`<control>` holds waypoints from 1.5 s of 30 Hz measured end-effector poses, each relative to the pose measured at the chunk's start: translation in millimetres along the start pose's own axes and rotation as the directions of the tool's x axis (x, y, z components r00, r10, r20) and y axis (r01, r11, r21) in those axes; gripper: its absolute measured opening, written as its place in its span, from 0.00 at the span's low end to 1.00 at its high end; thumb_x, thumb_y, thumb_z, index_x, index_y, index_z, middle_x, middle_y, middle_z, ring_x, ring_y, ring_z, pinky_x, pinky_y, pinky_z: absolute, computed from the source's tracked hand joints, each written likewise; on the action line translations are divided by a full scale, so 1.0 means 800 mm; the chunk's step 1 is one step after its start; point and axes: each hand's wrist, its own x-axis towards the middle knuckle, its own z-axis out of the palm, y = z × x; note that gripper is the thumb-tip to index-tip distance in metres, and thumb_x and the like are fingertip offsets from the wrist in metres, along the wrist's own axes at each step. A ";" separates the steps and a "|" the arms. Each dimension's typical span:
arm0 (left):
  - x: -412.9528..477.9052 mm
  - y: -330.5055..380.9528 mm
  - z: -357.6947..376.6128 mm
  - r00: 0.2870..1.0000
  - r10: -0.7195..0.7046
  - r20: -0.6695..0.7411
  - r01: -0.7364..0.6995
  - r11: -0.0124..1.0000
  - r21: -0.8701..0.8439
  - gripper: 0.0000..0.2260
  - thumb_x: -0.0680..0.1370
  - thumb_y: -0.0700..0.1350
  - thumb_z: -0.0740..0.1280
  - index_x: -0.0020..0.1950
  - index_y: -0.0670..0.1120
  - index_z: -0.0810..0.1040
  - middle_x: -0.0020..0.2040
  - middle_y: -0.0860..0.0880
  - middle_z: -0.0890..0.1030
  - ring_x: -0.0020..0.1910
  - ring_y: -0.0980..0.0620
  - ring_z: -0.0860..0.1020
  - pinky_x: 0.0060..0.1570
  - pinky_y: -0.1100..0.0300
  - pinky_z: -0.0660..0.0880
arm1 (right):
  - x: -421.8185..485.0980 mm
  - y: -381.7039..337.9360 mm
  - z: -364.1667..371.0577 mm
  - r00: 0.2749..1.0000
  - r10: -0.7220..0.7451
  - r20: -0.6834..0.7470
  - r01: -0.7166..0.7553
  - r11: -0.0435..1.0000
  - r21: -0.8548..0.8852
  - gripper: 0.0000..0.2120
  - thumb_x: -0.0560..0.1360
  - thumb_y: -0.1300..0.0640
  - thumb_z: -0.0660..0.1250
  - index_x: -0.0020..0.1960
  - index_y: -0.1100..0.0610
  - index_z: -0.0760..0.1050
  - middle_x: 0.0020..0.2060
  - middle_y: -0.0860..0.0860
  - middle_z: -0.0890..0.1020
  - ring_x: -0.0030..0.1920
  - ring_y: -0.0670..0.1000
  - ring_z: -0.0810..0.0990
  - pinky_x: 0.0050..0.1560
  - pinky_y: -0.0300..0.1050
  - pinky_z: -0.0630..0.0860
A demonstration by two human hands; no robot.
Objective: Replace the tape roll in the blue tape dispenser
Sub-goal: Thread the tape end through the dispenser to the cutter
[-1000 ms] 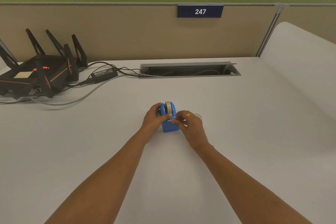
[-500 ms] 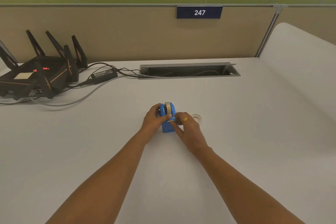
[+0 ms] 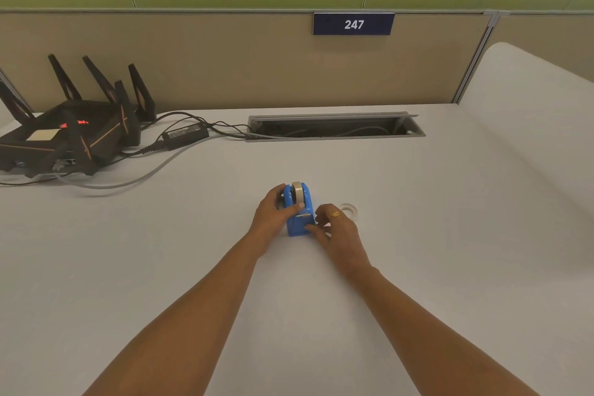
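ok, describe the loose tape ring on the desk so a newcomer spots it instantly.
Start at the blue tape dispenser mid-desk, between both hands. Just beyond the right hand, the loose tape ring lies flat on the white desk. It is clear, nearly colourless, unlike the roll mounted upright in the dispenser.

The blue tape dispenser stands upright on the white desk, its cutter end facing the camera. A roll of tape sits seated in its top, edge-on. Just to the right, a clear, nearly empty tape roll lies flat on the desk.
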 end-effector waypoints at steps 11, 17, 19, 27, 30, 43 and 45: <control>-0.003 0.004 0.002 1.000 -0.026 0.012 0.027 0.998 -0.058 0.24 0.77 0.44 0.62 0.72 0.46 0.60 0.72 0.46 0.66 0.70 0.48 0.65 0.63 0.58 0.61 | 0.004 0.002 0.004 0.996 0.090 -0.027 -0.087 0.992 0.089 0.09 0.72 0.61 0.69 0.51 0.63 0.74 0.42 0.52 0.77 0.43 0.50 0.77 0.48 0.41 0.76; -0.011 -0.002 0.002 0.986 -0.046 -0.159 0.024 0.990 -0.136 0.19 0.78 0.43 0.60 0.69 0.45 0.66 0.70 0.46 0.68 0.68 0.47 0.68 0.69 0.50 0.65 | 0.004 0.004 0.009 0.993 0.101 -0.063 -0.094 0.990 0.105 0.11 0.72 0.60 0.69 0.53 0.62 0.76 0.48 0.57 0.81 0.43 0.49 0.76 0.48 0.40 0.77; -0.017 -0.004 0.003 0.970 -0.058 -0.235 0.013 0.982 -0.188 0.16 0.77 0.42 0.61 0.64 0.44 0.72 0.66 0.43 0.74 0.63 0.46 0.73 0.64 0.48 0.71 | 0.004 0.004 0.011 0.992 0.105 -0.075 -0.096 0.990 0.107 0.12 0.72 0.60 0.69 0.54 0.63 0.76 0.49 0.58 0.81 0.43 0.49 0.76 0.48 0.40 0.76; -0.033 -0.013 0.011 0.981 -0.021 -0.194 -0.008 0.989 -0.146 0.17 0.75 0.40 0.61 0.38 0.62 0.79 0.42 0.53 0.80 0.48 0.47 0.77 0.58 0.47 0.73 | 0.004 0.001 0.017 0.983 0.155 -0.101 -0.143 0.983 0.115 0.12 0.72 0.61 0.68 0.54 0.62 0.76 0.49 0.57 0.81 0.43 0.48 0.77 0.49 0.40 0.77; -0.035 -0.012 0.013 0.985 0.011 -0.174 -0.035 0.990 -0.137 0.13 0.76 0.40 0.60 0.54 0.54 0.78 0.48 0.50 0.79 0.50 0.48 0.76 0.60 0.48 0.72 | 0.005 -0.001 0.018 0.979 0.175 -0.105 -0.161 0.979 0.127 0.11 0.72 0.60 0.69 0.53 0.61 0.76 0.48 0.57 0.82 0.43 0.49 0.77 0.50 0.42 0.78; -0.045 -0.008 0.012 0.992 0.027 -0.121 -0.030 0.999 -0.029 0.16 0.79 0.44 0.56 0.67 0.45 0.69 0.63 0.44 0.75 0.57 0.50 0.73 0.56 0.61 0.67 | 0.000 -0.003 0.007 0.988 0.152 -0.013 -0.151 0.987 0.059 0.11 0.76 0.61 0.63 0.57 0.62 0.75 0.53 0.58 0.81 0.52 0.53 0.79 0.56 0.43 0.76; -0.051 -0.005 0.012 0.990 0.047 -0.134 -0.041 0.998 0.044 0.17 0.80 0.43 0.55 0.68 0.44 0.68 0.66 0.43 0.74 0.61 0.48 0.72 0.58 0.61 0.65 | -0.002 -0.005 0.004 0.988 0.152 -0.009 -0.152 0.988 0.014 0.12 0.77 0.60 0.59 0.58 0.62 0.75 0.54 0.58 0.81 0.53 0.53 0.78 0.52 0.37 0.72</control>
